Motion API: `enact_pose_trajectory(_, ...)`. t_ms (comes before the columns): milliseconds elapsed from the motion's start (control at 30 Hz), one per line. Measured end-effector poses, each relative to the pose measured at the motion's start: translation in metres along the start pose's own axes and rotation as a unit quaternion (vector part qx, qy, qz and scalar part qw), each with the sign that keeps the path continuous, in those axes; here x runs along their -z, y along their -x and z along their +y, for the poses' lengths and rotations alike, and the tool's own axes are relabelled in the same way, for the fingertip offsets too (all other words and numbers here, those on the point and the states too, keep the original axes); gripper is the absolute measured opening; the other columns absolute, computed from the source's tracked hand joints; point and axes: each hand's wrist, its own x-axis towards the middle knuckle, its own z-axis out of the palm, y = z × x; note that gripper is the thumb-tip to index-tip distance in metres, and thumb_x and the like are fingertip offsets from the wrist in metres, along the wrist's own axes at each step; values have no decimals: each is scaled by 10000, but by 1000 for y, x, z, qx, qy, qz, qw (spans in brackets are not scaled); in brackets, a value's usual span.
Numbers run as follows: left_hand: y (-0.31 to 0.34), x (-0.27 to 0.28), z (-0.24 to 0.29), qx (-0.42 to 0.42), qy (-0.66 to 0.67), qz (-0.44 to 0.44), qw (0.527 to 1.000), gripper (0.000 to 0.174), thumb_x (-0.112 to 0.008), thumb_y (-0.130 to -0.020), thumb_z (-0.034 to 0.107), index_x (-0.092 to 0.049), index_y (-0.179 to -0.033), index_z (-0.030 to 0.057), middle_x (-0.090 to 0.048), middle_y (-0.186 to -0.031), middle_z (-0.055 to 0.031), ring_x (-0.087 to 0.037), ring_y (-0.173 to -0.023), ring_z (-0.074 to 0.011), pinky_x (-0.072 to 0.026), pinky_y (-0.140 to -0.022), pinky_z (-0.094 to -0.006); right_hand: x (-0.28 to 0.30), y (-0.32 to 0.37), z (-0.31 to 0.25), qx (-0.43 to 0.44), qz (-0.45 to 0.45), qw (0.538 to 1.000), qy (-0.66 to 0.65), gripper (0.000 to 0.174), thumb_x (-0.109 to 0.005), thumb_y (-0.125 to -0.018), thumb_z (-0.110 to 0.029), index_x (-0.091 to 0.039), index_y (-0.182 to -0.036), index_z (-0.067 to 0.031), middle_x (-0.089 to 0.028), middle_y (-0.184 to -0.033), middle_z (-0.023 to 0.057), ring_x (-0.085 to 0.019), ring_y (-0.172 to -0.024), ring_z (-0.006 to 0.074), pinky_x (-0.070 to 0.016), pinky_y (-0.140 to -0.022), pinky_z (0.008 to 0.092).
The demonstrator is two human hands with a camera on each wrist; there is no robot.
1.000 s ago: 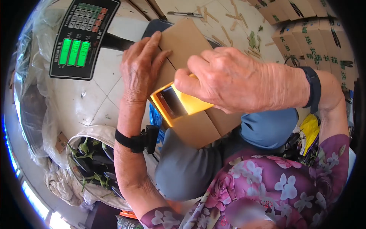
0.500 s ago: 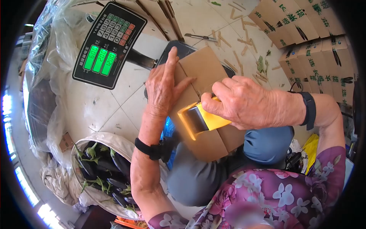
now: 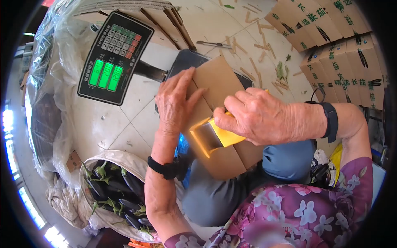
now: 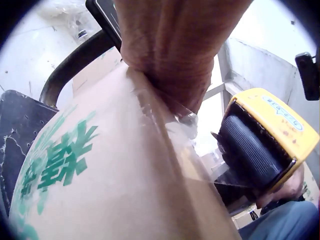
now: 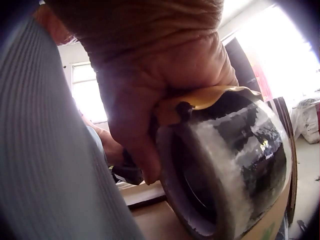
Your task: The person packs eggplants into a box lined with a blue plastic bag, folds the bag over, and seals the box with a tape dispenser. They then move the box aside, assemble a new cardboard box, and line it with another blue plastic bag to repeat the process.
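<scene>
- My left hand [image 3: 175, 99] rests on the cardboard box [image 3: 215, 78]. Fingers are extended and the thumb is set apart from them; nothing is gripped.
- My right hand [image 3: 256, 118] is clamped on the yellow tape dispenser [image 3: 227, 135], with fingers curled round it.
- The tape dispenser is positioned over the box, to the right of my left hand. Its frame is tilted.
- Clear tape [image 4: 175, 142] adheres along the box edge beside my left hand and spans to the dispenser, as seen in the left wrist view.
- The tape roll [image 5: 250, 165] sits in the dispenser, beneath my right hand in the right wrist view.
- The box lies in front of my knees. Its far part overlaps the dark scale platform [image 3: 180, 62] in the head view; I cannot tell whether the two touch. One face carries green print [image 4: 67, 157].
- The scale display [image 3: 109, 74] stands left of the platform, with green figures lit.
- A pale-rimmed container [image 3: 97, 157] holding eggplants [image 3: 132, 182] is located at my left.
- A knife [image 3: 214, 44] and cardboard strips [image 3: 260, 45] lie on the tiled floor [image 3: 128, 111] beyond the box.
- Printed cartons [image 3: 339, 68] are stacked at the far right.
</scene>
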Motion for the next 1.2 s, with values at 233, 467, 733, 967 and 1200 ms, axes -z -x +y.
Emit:
enact_pose_trajectory(233, 2, -5, -3, -1, -3, 11, 1000, 424, -805, -771, 306, -699, -1122, 95, -720, -1071, -81, -684, -938, -268, -510, -842, -374, -11, 1, 1, -6, 34, 999, 7, 269, -665, -738, -113, -562, -971, -29, -596, -753, 118, -665, -650, 234, -542, -515, 358)
enact_pose_trajectory(467, 4, -7, -7, -19, -8, 17, 1000, 406, -789, -796, 316, -710, -1126, 92, -724, -1084, -84, -691, -931, -258, -513, -841, -357, -17, 2, 2, -16, 22, 1000, -2, 319, -640, -783, -136, -515, -1060, -40, -502, -765, 88, -593, -659, 248, -489, -582, 353)
enact_pose_trajectory(733, 2, -7, -7, -19, -7, 16, 1000, 353, -770, -817, 280, -721, -1110, 88, -727, -1082, -88, -693, -943, -257, -517, -834, -365, -7, 0, 5, -13, -12, 1000, -10, 432, -705, -717, -96, -512, -1100, -44, -526, -792, 99, -621, -695, 267, -500, -597, 369)
enact_pose_trajectory(967, 1, -9, -6, -26, -22, 29, 999, 341, -758, -822, 256, -713, -1110, 80, -721, -1051, -90, -681, -911, -268, -513, -830, -379, 8, 5, 14, -6, -19, 999, -35, 370, -706, -744, -88, -541, -1066, -14, -627, -796, 147, -689, -742, 305, -561, -592, 418)
enact_pose_trajectory(1200, 1, -4, -6, -40, -27, 42, 998, 353, -768, -810, 249, -705, -1108, 71, -715, -1052, -88, -676, -899, -278, -520, -805, -377, 2, 70, 63, -48, -31, 997, -56, 586, -819, -647, -136, -489, -1125, -53, -560, -893, 129, -649, -799, 328, -545, -675, 424)
